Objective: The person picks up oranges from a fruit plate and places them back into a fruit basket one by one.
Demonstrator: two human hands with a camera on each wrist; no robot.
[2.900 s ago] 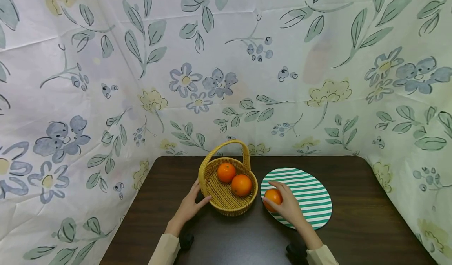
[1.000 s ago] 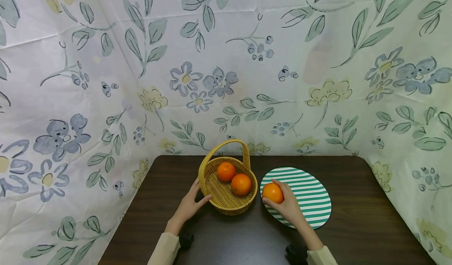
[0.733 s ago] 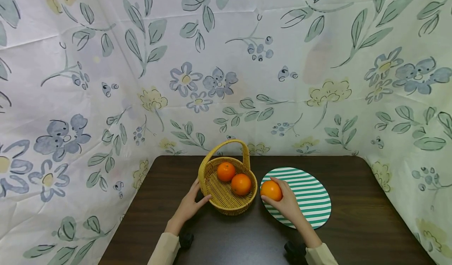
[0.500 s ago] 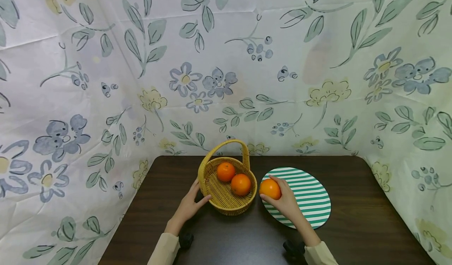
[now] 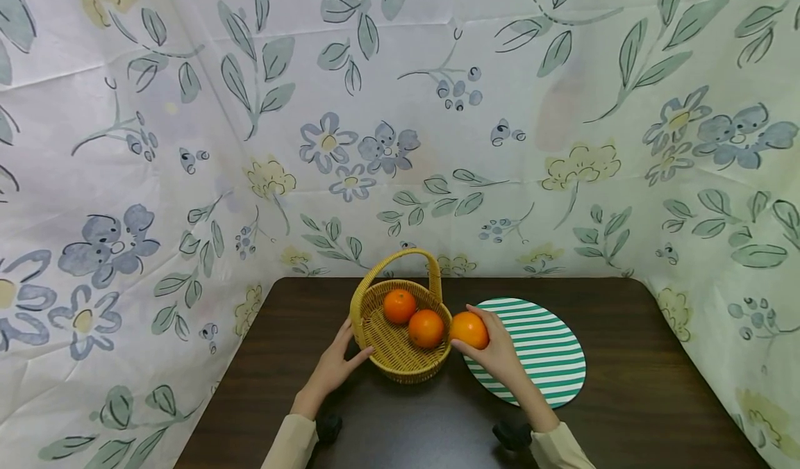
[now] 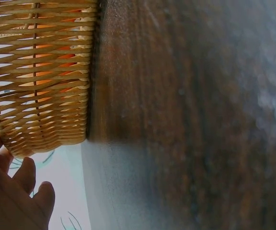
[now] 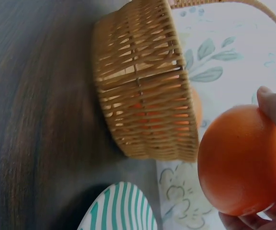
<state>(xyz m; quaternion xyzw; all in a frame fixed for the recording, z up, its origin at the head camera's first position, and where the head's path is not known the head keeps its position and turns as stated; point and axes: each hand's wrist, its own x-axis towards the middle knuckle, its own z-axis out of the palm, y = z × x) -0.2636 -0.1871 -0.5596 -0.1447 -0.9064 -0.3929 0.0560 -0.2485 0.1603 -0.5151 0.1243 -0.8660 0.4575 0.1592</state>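
Observation:
In the head view my right hand (image 5: 496, 351) holds an orange (image 5: 469, 330) between thumb and fingers, raised beside the right rim of a yellow wicker basket (image 5: 400, 365). The right wrist view has the held orange (image 7: 243, 160) large, close to the woven basket wall (image 7: 147, 96). Two more oranges lie inside the basket, one at the back (image 5: 399, 306) and one nearer the right side (image 5: 426, 328). My left hand (image 5: 334, 361) rests at the basket's left side with spread, relaxed fingers; in the left wrist view some fingertips (image 6: 27, 175) are loose below the wicker.
A round mat with green and white stripes (image 5: 537, 351) lies on the dark wooden table (image 5: 644, 385), right of the basket and partly under my right forearm. The arched basket handle (image 5: 400, 255) stands upright. Floral cloth (image 5: 437, 142) hangs behind the table and along both sides.
My right hand has closed on the orange, lifted it off the striped mat and carried it left to the basket rim. The left hand and basket stay where they were.

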